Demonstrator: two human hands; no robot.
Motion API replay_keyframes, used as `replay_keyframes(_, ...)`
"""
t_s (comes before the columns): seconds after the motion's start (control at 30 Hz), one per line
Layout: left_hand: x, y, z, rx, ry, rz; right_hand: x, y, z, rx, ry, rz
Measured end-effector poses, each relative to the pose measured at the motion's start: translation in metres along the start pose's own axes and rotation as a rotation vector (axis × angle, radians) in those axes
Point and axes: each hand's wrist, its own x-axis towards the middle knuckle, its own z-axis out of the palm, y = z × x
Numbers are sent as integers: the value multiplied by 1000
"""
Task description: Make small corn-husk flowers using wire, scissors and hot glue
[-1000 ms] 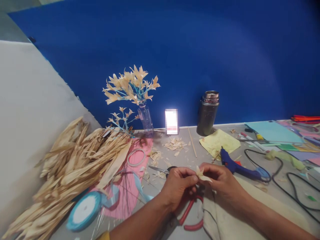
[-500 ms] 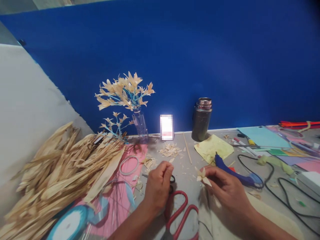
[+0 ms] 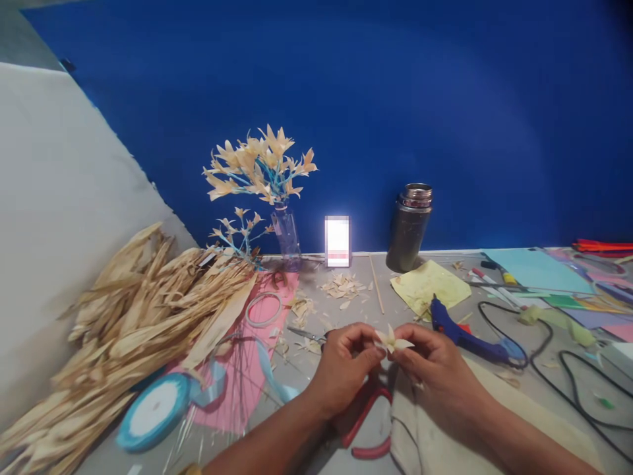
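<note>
- Head view: we pinch a small pale flower (image 3: 393,340) between both hands just above the table (image 3: 356,310), low in the middle.
- Our left hand (image 3: 341,369) closes thumb and forefinger on its left petals.
- Our right hand (image 3: 435,369) grips it from three o'clock.
- Red scissors (image 3: 368,422) lie beneath at six o'clock; a blue glue gun (image 3: 465,333) lies near, at two o'clock.

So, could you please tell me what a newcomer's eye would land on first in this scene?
Probably the bright blue backdrop filling the top, with the vase of pale husk flowers standing against it left of centre. Next comes the big heap of dried husks at the left of the table. In the foreground, the left hand and right hand pinch a small husk flower between them.
</note>
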Motion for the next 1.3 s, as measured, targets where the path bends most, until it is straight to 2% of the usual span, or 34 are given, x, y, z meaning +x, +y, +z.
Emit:
replay_keyframes(0.07,0,-2,2,-108,4,-2,1,2,0,9,11,-16)
replay_keyframes(0.2,1,-7,3,-274,-34,-114,4,6,-2,92,-5,-32)
replay_keyframes(0.33,1,-14,5,-349,-28,-199,7,8,-2,66,-75,-1)
replay_keyframes(0.43,4,-11,2,-354,7,-229,8,8,-4,-7,-89,22)
replay_keyframes(0.53,13,1,-11,-241,79,-212,12,6,-11,-165,-19,5)
replay_keyframes(0.63,27,10,-27,30,169,-176,17,4,-23,-361,81,-105)
replay_keyframes(0.7,38,11,-34,183,194,-166,19,2,-29,-508,87,-190)
replay_keyframes(0.77,46,11,-36,276,189,-182,18,2,-31,-646,33,-255)
replay_keyframes(0.9,50,21,-44,349,172,-192,10,7,-24,-831,-176,-368)
replay_keyframes(1.0,29,46,-64,386,234,-117,4,10,-19,-925,-292,-425)
replay_keyframes(1.07,4,66,-83,451,302,27,1,9,-18,-970,-344,-420)
replay_keyframes(1.13,-25,81,-103,478,376,102,0,8,-19,-1012,-391,-397)
replay_keyframes(1.2,-53,87,-121,484,447,128,0,8,-18,-1047,-447,-385)
replay_keyframes(1.3,-84,81,-141,510,518,79,1,13,-11,-1080,-536,-416)
